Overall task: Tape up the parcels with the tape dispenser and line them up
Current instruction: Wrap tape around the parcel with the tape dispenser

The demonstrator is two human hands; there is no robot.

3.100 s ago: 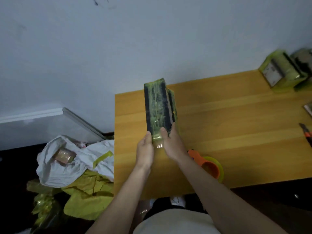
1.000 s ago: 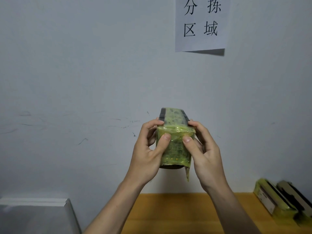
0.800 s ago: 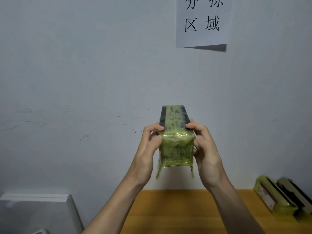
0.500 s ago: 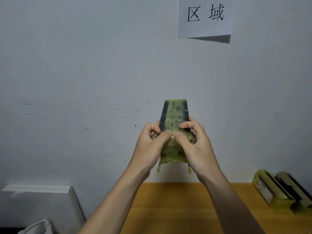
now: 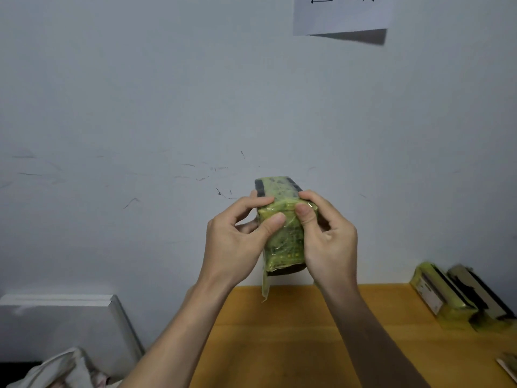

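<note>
One parcel (image 5: 282, 233), wrapped in yellow-green tape over a dark body, is held up in the air in front of the wall, above the desk (image 5: 293, 337). The left hand (image 5: 237, 242) and the right hand (image 5: 328, 242) grasp it from either side; the fingers (image 5: 275, 221) of both are clenched on its near end, thumbs pressing the tape flat. A loose strip of tape (image 5: 264, 287) hangs below the left thumb. Two more taped parcels (image 5: 439, 298) stand side by side on the desk, well to the right of the right-hand fingers, against the wall. The desk is orange-yellow wood. The wall (image 5: 140, 107) is pale grey and scuffed, with one paper sign (image 5: 340, 15) high above the fingers. White cloth (image 5: 56, 371) lies low to the left.
</note>
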